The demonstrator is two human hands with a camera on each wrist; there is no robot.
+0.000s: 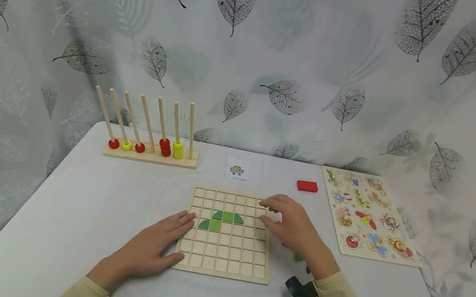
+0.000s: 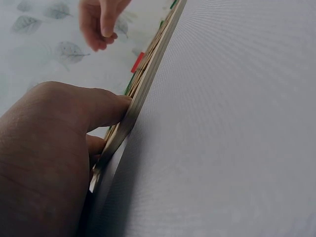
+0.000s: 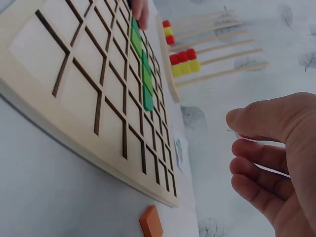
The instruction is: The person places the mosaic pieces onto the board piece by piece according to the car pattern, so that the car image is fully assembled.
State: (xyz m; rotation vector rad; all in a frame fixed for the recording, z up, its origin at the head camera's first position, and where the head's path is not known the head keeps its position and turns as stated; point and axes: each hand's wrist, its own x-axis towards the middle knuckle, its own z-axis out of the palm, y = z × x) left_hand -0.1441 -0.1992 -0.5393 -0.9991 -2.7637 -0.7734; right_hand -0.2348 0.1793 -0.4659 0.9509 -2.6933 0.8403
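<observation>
A wooden grid board [image 1: 221,270] lies on the white table. Green pieces fill several of its cells: a light green square [image 1: 228,217] between two dark green rounded pieces, and in the row below another light green square [image 1: 215,226] beside a dark green rounded piece [image 1: 204,224]. My left hand [image 1: 156,245] rests along the board's left side, fingers extended, with the thumb [image 2: 111,106] on its edge in the left wrist view. Above the board's right edge hovers my right hand [image 1: 293,226], fingers loosely bent; nothing shows between thumb and fingertips in the right wrist view.
Behind the board are a pattern card [image 1: 237,169] and a red block [image 1: 307,186]. A peg stand [image 1: 150,156] with red and yellow beads is at the back left, an animal puzzle board [image 1: 371,206] at the right. Small green pieces [image 1: 298,257] peek out by my right forearm.
</observation>
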